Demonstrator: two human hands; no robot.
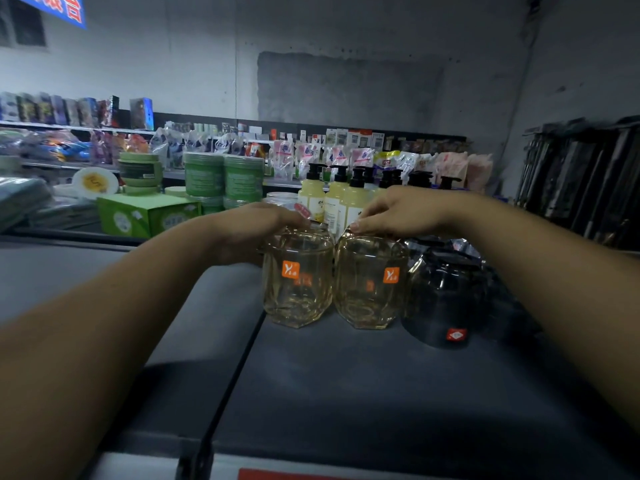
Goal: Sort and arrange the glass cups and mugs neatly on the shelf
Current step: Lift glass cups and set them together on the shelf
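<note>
The right amber cup (370,282) stands upright on the shelf (346,375), just beside the dark cup (443,296). The left amber cup (298,278) touches it on the side away from the dark cup. Each rim is held by curled fingers: the left hand (249,233) grips the left amber cup, and the right hand (398,209) pinches the right. The cups should be slid gently into line with the dark cup, and glass should not be knocked against glass.

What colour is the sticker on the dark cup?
Red: the small sticker on the dark glass cup. Head view.

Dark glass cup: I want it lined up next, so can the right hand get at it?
Probably yes: the right hand holds the right amber cup beside the dark glass cup, with nothing between them.
</note>
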